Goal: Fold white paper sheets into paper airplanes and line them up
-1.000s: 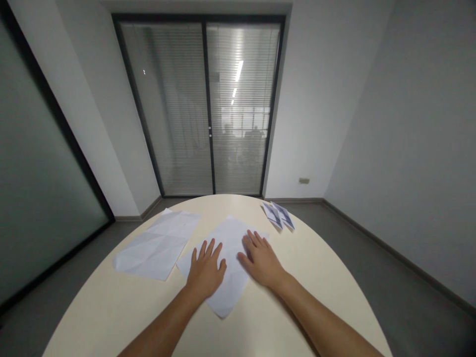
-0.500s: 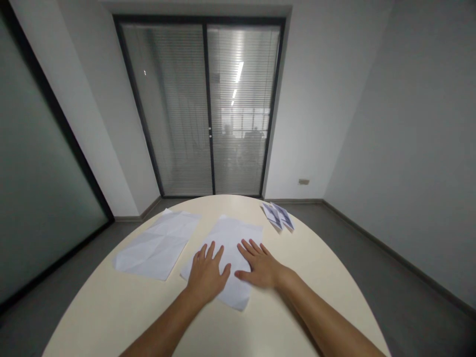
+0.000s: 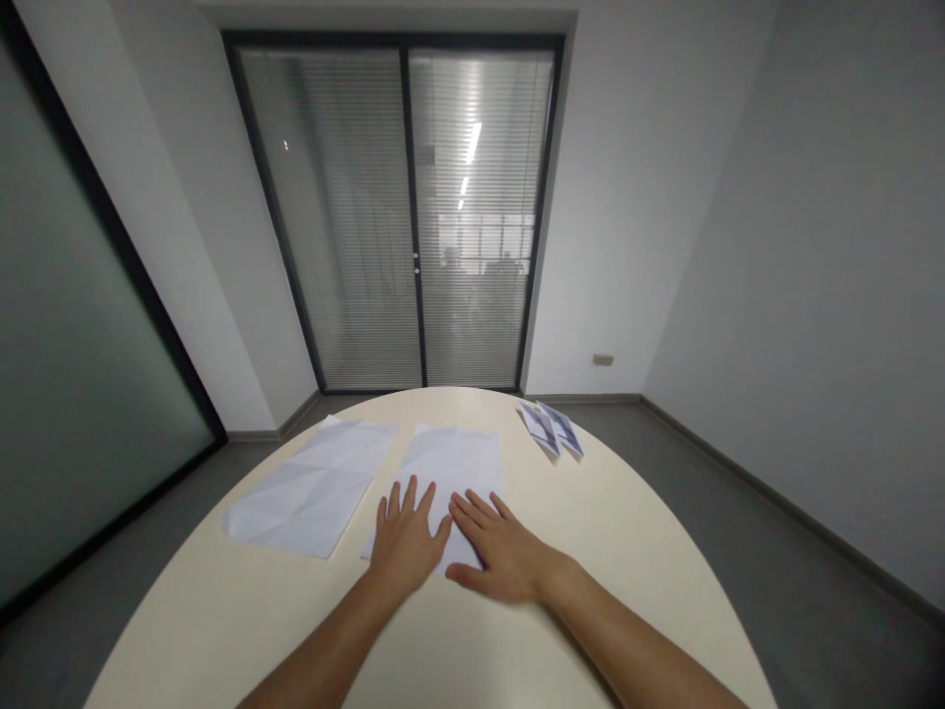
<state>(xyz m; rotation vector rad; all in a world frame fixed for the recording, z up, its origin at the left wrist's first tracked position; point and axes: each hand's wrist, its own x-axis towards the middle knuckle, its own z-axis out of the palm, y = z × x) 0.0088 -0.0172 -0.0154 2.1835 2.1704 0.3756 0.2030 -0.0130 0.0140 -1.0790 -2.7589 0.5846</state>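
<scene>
Straight in front of me a white sheet of paper [image 3: 452, 458] lies on the pale round table [image 3: 591, 532]. My left hand [image 3: 405, 542] rests on its left near part, palm down with the fingers spread. Over the near right part of the same sheet is my right hand [image 3: 496, 551], flat, with its fingers stretched out and the thumb apart. The tips of the right hand come close to the left thumb. Both hands cover the sheet's near edge in part. Neither holds anything.
Left of the sheet lies a second, creased white paper [image 3: 314, 492]. Two folded pieces of printed paper [image 3: 552, 431] stand near the table's far right edge. Beyond the table are a glass door with blinds [image 3: 472, 295] and grey walls [image 3: 812, 246].
The sheet under my hands has turned and now lies straighter, its near corner no longer showing. My right hand has moved left and nearer to me; my left hand has shifted slightly left.
</scene>
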